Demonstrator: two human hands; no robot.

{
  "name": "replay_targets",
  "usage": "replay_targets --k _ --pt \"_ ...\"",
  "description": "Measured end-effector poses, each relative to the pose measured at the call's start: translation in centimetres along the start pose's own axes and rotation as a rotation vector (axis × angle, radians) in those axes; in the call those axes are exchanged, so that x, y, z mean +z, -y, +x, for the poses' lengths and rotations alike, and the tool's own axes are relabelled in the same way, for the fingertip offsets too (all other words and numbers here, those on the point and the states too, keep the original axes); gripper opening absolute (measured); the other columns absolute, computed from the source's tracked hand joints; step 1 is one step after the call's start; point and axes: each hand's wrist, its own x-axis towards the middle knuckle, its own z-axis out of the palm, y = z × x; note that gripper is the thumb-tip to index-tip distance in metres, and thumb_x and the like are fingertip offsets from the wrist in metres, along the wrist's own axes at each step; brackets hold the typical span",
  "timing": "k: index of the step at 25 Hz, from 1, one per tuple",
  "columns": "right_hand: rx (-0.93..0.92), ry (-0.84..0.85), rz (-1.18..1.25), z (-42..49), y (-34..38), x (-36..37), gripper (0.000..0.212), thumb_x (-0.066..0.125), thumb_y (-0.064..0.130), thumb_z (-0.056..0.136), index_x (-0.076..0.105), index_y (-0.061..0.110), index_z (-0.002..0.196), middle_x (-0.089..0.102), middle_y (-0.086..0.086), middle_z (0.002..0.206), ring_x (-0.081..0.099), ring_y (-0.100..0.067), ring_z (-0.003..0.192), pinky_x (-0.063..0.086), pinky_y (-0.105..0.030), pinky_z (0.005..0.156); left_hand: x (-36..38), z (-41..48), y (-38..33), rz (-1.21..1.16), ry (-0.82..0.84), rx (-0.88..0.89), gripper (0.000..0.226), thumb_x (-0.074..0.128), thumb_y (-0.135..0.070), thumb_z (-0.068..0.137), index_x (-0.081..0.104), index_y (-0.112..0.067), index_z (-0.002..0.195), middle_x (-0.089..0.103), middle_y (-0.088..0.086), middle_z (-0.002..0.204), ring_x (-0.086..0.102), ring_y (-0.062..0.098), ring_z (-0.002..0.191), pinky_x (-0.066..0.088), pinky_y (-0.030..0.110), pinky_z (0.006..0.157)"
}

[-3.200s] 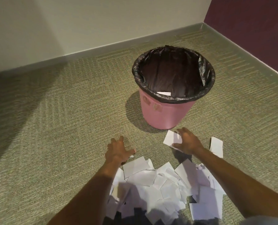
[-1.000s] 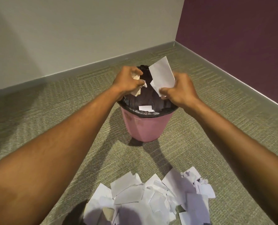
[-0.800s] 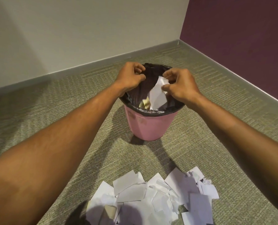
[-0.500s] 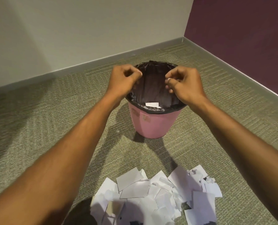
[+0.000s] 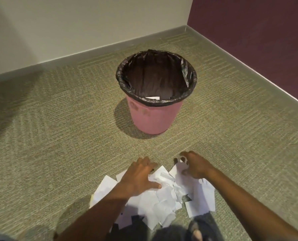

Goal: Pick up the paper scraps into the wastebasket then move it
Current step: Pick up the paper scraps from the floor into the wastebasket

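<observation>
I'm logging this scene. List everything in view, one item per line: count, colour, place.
wastebasket: one, pink, upright on the carpet beyond the pile
bin liner: one, black, folded over the rim
paper scraps: one pile, white, on the carpet at the near edge
scrap in the wastebasket: at least one, white
carpet: green-beige floor
walls: cream behind, maroon on the right
left hand: spread flat on the pile
right hand: curled over the pile's far edge

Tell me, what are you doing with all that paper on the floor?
A person is cleaning up. Both hands are down on the pile of paper scraps on the carpet: the left hand lies flat on it, the right hand curls its fingers over a scrap. The pink wastebasket stands just beyond, with a little paper inside.
</observation>
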Motion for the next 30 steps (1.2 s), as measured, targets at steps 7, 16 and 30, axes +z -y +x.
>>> replay_targets --k 7,16,30 --pt "0.094 -0.024 -0.116 0.4 -1.4 4.9 0.084 0.077 0.037 0.079 0.028 0.019 0.145 0.05 -0.015 0.13 0.055 -0.036 0.116 0.051 -0.044 0.088 2.6 0.5 -1.3 0.244 0.241 0.049 0.073 0.069 -0.04 0.082 0.034 -0.019 0.142 0.027 0.012 0.152 0.027 0.032 0.137 0.028 0.043 0.108" --pt "-0.047 -0.207 0.152 1.2 -0.2 2.1 0.025 0.056 -0.007 0.076 0.055 0.016 0.065 0.059 -0.003 0.067 0.057 -0.026 0.069 0.038 -0.029 0.054 1.8 2.2 -0.4 -0.197 0.119 0.012 0.018 0.071 -0.013 0.081 0.054 -0.015 0.076 0.063 0.015 0.095 0.06 0.032 0.09 0.035 0.027 0.067" --pt "-0.1 -0.462 0.688 -6.7 0.8 -11.6 0.008 0.075 0.008 0.082 0.07 0.01 0.077 0.072 -0.009 0.073 0.065 -0.019 0.061 0.05 -0.029 0.052 -14.2 1.8 -1.1 -0.756 0.008 0.033 0.006 0.079 -0.009 0.077 0.076 -0.012 0.08 0.067 0.02 0.071 0.054 0.02 0.058 0.049 0.028 0.054"
